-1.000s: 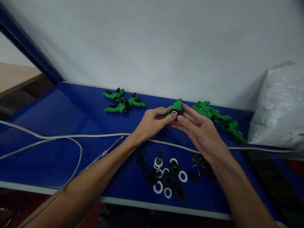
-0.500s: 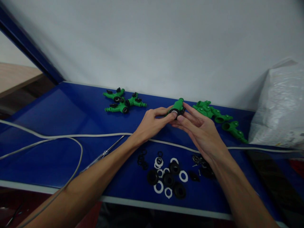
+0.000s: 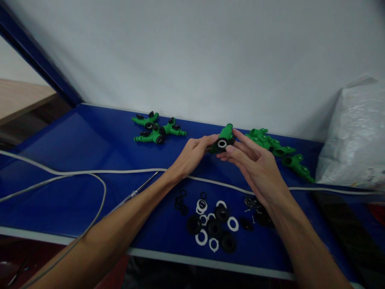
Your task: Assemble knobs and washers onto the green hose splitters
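Above the middle of the blue table, a green Y-shaped hose splitter (image 3: 226, 133) is held between both hands, its black collar and white inner ring facing me. My left hand (image 3: 197, 151) is closed on its left side, with the fingertips partly hidden behind it. From the right, my right hand (image 3: 251, 156) grips the splitter, thumb near the collar and fingers behind and beneath. Below the hands lie white washers (image 3: 232, 224), black collars (image 3: 214, 227) and small black O-rings (image 3: 181, 204).
Green splitters with black valves (image 3: 148, 136) lie at the back left; several bare green bodies (image 3: 296, 164) lie right. A pale cable (image 3: 120, 172) crosses the table. A screwdriver (image 3: 135, 192) rests by my left forearm. Small metal parts (image 3: 251, 202) and a plastic-wrapped bundle (image 3: 351, 136) are on the right.
My left thumb has moved off the collar's face to the left, so the white ring now shows fully. Both hands still hold the hose splitter in nearly the same place.
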The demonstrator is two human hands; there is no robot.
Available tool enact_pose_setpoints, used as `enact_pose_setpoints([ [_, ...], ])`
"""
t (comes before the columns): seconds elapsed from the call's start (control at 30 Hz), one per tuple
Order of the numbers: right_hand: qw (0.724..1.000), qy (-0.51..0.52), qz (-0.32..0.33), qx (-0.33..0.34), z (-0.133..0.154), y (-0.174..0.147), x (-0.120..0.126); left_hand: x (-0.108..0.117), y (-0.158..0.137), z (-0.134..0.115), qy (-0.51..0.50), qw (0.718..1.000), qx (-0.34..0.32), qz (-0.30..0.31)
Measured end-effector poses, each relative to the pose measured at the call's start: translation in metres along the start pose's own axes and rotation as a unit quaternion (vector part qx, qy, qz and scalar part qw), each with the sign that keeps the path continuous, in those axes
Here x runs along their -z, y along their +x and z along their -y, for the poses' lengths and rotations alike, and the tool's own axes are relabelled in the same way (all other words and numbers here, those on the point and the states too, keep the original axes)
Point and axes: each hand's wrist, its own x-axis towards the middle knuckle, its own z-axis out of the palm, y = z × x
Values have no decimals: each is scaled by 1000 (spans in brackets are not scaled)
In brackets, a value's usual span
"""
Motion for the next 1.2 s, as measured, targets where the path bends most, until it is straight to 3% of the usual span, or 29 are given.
enact_pose_setpoints([
  [0.37,996,-77,-5,54,-10,0,2,-8,3,6,-216,970,107,4],
  [1.2,994,-96,-4,47,-5,-3,-3,-11,-1,0,-212,971,109,-9],
])
